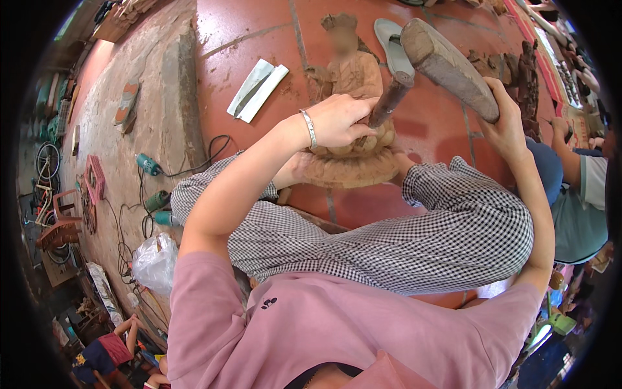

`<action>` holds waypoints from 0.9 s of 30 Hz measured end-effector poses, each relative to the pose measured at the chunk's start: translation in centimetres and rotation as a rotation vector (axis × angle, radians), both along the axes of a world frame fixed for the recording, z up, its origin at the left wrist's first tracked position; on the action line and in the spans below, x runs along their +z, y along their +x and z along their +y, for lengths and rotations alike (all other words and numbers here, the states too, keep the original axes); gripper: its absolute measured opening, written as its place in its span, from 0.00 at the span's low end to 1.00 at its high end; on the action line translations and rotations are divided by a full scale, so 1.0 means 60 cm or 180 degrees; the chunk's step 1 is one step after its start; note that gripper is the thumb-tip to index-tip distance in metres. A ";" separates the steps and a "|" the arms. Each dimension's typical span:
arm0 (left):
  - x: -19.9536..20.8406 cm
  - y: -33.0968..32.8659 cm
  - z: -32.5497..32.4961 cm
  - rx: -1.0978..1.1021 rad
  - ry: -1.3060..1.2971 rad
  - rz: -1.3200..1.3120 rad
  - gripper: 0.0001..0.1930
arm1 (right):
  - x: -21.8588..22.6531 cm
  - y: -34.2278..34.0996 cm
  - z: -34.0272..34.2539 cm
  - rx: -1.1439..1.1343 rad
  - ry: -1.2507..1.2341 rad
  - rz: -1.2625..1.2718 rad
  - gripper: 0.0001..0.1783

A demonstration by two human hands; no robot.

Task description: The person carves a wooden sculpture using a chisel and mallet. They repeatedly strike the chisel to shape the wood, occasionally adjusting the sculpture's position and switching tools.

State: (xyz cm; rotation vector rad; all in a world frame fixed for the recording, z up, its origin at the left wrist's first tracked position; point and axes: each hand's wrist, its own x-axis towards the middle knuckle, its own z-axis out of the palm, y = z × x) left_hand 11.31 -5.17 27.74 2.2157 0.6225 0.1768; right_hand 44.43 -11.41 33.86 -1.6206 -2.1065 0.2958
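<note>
A carved wooden statue [356,76] of a seated figure stands upright on the tiles between my feet, its round base [346,170] touching them. My left hand [340,123] is closed around a chisel [391,100] with a dark, round handle, in front of the statue's lower part. The handle's butt points up and to the right; my hand and the handle hide the blade. In my right hand [506,129] is a heavy wooden mallet [447,65], gripped by its narrow end. Its thick, worn head is raised near the chisel's butt, apart from it.
A blade [251,95] lies on white paper left of the statue. Behind the mallet rests a grey sandal [390,45]. Teal power tools [148,163] with cords and a plastic bag [155,262] are at left. Another person [580,194] sits close at right, beside dark carvings [528,84].
</note>
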 end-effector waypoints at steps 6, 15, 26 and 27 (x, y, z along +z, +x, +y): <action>-0.004 -0.009 -0.004 0.0192 -0.0176 -0.0105 0.18 | 0.004 0.002 0.001 0.0185 0.0419 -0.0433 0.25; -0.003 -0.012 -0.011 0.0166 0.0031 -0.0317 0.17 | 0.008 -0.013 0.002 0.0345 0.0232 0.0078 0.27; -0.012 -0.017 -0.021 0.0145 0.0473 -0.0024 0.16 | 0.016 -0.010 0.010 0.0713 0.0921 -0.0804 0.29; -0.017 -0.012 -0.022 0.0176 0.0551 -0.0187 0.14 | 0.019 -0.009 0.007 0.0700 0.0934 -0.0711 0.29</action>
